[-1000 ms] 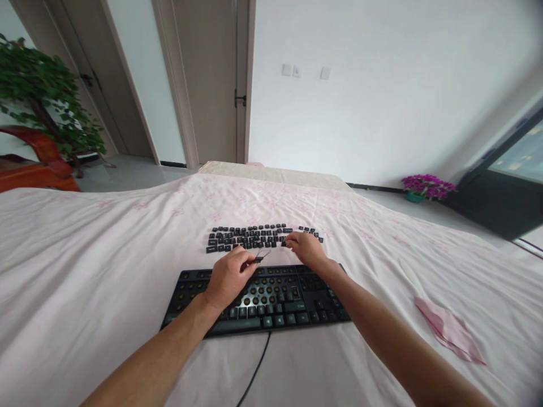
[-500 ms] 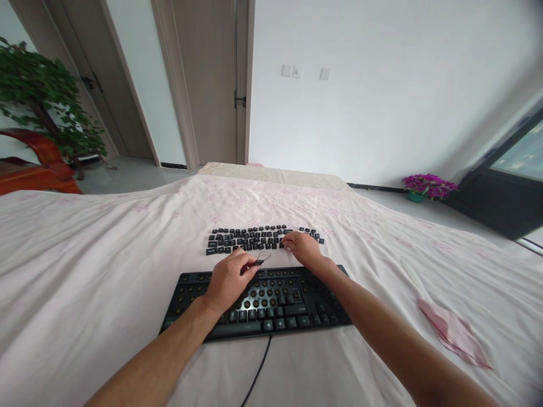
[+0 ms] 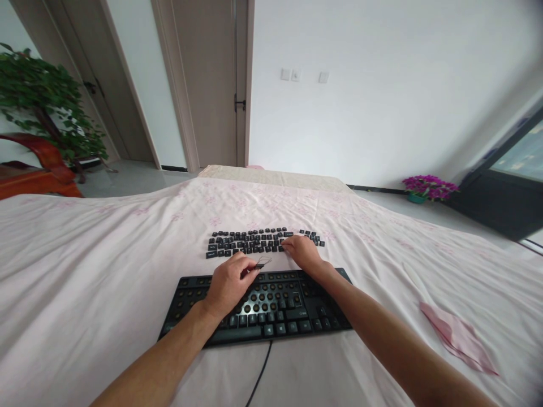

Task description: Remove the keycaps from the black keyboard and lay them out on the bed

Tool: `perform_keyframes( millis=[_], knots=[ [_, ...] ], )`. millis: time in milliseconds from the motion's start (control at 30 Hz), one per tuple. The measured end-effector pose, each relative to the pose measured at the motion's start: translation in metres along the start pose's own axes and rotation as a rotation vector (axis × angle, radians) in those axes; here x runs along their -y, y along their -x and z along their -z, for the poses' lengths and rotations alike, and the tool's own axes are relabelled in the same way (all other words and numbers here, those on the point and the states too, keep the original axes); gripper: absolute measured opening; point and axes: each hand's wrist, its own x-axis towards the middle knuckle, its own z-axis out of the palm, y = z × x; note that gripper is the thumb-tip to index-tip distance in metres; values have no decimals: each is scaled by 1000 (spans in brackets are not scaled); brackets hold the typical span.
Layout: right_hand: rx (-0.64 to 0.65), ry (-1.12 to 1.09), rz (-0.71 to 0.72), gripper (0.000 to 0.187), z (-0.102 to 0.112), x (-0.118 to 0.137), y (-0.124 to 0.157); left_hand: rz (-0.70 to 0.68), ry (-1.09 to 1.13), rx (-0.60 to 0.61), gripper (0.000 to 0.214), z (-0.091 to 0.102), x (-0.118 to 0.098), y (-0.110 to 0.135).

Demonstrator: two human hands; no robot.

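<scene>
My left hand point(image 3: 231, 282) is closed on a keycap puller point(image 3: 263, 262), whose thin wire loops point right, above the back edge of a black keyboard point(image 3: 271, 333). Much of this keyboard has bare round switch mounts; keycaps still sit along its near rows. Beyond it, loose black keycaps point(image 3: 250, 240) lie in rows on the cloth. My right hand point(image 3: 303, 251) reaches over the keyboard's right part, its fingertips pinched on a keycap at the right end of the nearer rows. The fingers mostly hide that keycap.
A pale pink flowered cloth point(image 3: 127, 271) with wrinkles covers the surface. A folded pink cloth point(image 3: 460, 339) lies at the right. The keyboard's cable point(image 3: 261, 373) runs toward me. Farther off are a wooden chair point(image 3: 46, 161), a green plant point(image 3: 46, 102) and purple flowers point(image 3: 430, 185).
The view has tilted slightly, so everything sits a little lower. Both hands keep nearly the same place and grip; the puller's wire loops have turned slightly.
</scene>
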Motion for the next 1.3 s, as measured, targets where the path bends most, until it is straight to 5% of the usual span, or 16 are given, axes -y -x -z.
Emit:
perform_keyframes(
  millis=[167,300,467,633,733,967,1300],
  knots=[
    [-76,-62,18,24,2,-1,2,-1,-10,-5,6,0,0,0],
    [-189,-330,143,20,11,10,20,-16,-17,-18,6,0,-1,1],
    [-29,-620,463,41,20,43,55,-45,-30,-5,4,-2,-1,2],
    [-152,-675,611,13,15,61,66,-60,-24,-10,23,-5,-2,5],
    [-194,-728,601,12,22,59,73,-89,88,42,20,-3,-4,6],
    [-144,-779,276,19,40,39,109,-59,141,164,20,-1,-5,2],
    [-121,-719,343,17,20,34,120,-63,64,269,22,-3,-3,0]
  ],
)
